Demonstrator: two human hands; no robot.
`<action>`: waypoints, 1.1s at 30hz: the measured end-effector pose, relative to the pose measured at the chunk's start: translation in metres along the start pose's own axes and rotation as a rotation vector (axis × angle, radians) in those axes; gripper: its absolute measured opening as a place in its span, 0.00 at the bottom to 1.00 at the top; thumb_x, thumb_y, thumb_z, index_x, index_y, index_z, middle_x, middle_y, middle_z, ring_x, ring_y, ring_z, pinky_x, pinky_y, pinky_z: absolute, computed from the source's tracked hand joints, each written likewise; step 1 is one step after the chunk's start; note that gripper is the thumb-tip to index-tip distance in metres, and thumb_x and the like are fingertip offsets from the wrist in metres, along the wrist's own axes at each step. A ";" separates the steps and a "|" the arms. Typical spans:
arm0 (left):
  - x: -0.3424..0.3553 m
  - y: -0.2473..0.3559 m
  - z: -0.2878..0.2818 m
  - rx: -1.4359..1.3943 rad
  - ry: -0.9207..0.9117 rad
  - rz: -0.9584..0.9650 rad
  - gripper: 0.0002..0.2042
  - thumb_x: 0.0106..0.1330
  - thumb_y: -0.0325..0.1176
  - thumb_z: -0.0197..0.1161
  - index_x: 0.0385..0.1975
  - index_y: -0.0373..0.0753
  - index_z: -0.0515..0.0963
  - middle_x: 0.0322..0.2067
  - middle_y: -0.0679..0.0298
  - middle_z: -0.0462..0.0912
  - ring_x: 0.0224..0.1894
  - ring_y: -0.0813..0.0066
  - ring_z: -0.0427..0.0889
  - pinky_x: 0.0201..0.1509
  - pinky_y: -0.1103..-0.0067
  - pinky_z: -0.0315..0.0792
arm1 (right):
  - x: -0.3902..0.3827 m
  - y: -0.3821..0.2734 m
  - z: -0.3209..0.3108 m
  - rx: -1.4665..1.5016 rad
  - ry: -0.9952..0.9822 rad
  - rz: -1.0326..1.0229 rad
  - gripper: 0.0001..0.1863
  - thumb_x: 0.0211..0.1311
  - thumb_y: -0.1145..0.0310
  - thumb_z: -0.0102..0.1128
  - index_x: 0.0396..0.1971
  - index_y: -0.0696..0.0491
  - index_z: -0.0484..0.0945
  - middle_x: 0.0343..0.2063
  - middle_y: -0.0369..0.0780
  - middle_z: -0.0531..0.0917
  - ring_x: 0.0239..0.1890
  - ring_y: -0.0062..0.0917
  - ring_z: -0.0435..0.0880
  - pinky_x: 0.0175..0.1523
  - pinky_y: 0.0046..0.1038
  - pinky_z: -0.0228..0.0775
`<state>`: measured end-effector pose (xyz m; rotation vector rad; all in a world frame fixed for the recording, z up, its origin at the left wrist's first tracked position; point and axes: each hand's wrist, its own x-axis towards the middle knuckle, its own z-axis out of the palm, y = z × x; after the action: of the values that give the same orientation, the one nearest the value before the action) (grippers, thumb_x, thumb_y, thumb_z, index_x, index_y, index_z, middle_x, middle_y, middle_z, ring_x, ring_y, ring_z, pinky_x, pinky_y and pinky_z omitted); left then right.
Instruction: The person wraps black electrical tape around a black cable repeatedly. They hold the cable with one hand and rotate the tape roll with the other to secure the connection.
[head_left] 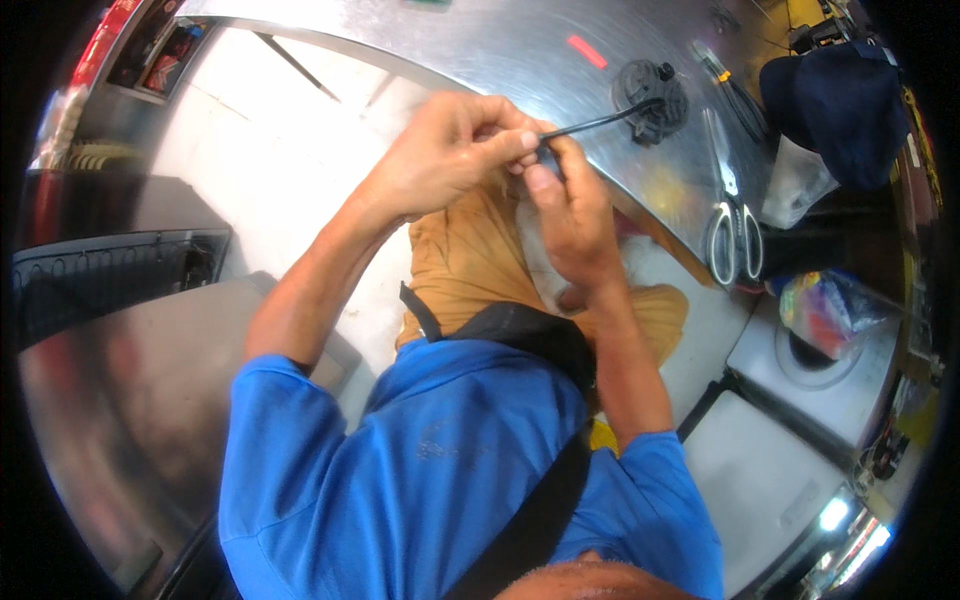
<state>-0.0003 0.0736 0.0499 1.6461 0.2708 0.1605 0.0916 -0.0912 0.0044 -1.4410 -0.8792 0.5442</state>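
Observation:
A black cable (600,121) runs from a round black device (651,101), which lies on the metal table, to my two hands. My left hand (468,150) is closed, with thumb and fingers pinching the cable near its end. Close against it, my right hand (572,205) is closed too, its thumb and index finger at the same end of the cable. My fingers cover the tip of the cable. Both hands are held in front of the table's near edge, above my lap.
On the metal table (500,50) lie a red strip (587,52), cutting pliers (735,90) and white-handled scissors (733,215). A dark cap (840,110) sits at the right, beside a clear plastic bag (797,185). A white appliance (745,480) stands lower right, a grey cabinet (150,400) at left.

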 end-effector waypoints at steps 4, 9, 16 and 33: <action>0.000 -0.006 0.003 0.029 -0.012 -0.014 0.09 0.76 0.33 0.63 0.42 0.31 0.82 0.33 0.66 0.85 0.37 0.82 0.81 0.45 0.81 0.77 | -0.003 -0.014 -0.003 -0.162 0.065 0.021 0.17 0.76 0.60 0.56 0.48 0.61 0.78 0.41 0.48 0.84 0.41 0.33 0.85 0.49 0.35 0.75; -0.004 -0.006 0.008 0.217 0.073 0.011 0.09 0.77 0.32 0.61 0.39 0.32 0.81 0.31 0.68 0.82 0.34 0.84 0.78 0.41 0.82 0.75 | 0.003 -0.025 -0.006 0.030 0.037 0.180 0.14 0.72 0.64 0.58 0.44 0.61 0.79 0.29 0.38 0.82 0.32 0.20 0.79 0.40 0.27 0.73; -0.010 -0.014 0.016 0.203 0.123 0.010 0.08 0.79 0.32 0.59 0.40 0.35 0.78 0.30 0.70 0.78 0.32 0.87 0.75 0.36 0.85 0.72 | 0.008 -0.026 -0.010 0.130 0.003 0.313 0.12 0.66 0.65 0.59 0.38 0.59 0.81 0.26 0.32 0.79 0.29 0.12 0.73 0.34 0.19 0.65; -0.007 -0.016 0.024 -0.002 0.223 0.071 0.08 0.78 0.31 0.60 0.42 0.33 0.80 0.32 0.66 0.84 0.35 0.84 0.80 0.42 0.84 0.76 | -0.013 -0.031 -0.014 0.211 0.045 0.213 0.17 0.72 0.62 0.62 0.50 0.61 0.80 0.37 0.40 0.84 0.37 0.19 0.80 0.47 0.23 0.74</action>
<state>-0.0015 0.0499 0.0323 1.6374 0.3816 0.3992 0.0889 -0.1129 0.0340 -1.3552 -0.6164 0.7387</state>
